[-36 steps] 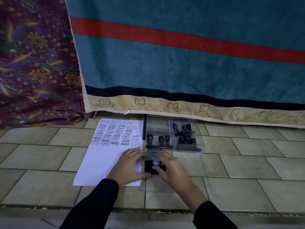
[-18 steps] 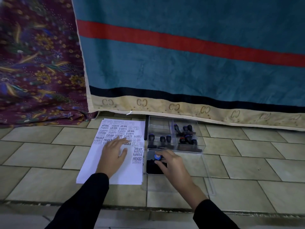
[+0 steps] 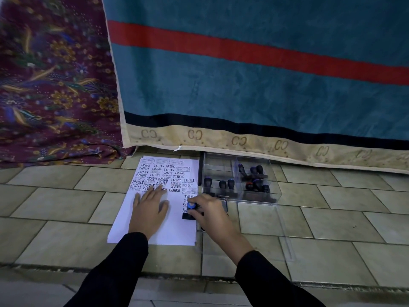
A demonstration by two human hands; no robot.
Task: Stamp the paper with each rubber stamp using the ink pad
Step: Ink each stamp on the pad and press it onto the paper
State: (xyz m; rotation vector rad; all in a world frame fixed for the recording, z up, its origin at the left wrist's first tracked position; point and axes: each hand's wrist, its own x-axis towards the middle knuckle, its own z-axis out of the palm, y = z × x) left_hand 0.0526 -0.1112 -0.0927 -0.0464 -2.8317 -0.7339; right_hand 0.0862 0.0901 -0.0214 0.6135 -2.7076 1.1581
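The person is working low over a tiled floor [image 3: 66, 209]. The left hand [image 3: 150, 210] is lying flat on the white paper [image 3: 152, 234], fingers straight and spread, pressing the sheet down just below the rows of black prints. The right hand [image 3: 213, 217] is gripping a rubber stamp [image 3: 190, 206], fingers curled round its blue-topped handle. The stamp's dark base is sitting on the paper near the right edge, under a short column of prints. The ink pad [image 3: 225, 204] is peeking out from behind that hand, just off the paper and mostly hidden. Beyond it, a clear plastic box [image 3: 218, 166] is holding the other stamps [image 3: 222, 186]. A clear lid [image 3: 265, 244] is lying on the tiles nearby. A teal blanket [image 3: 243, 85] and a floral cloth [image 3: 55, 85] are hanging behind
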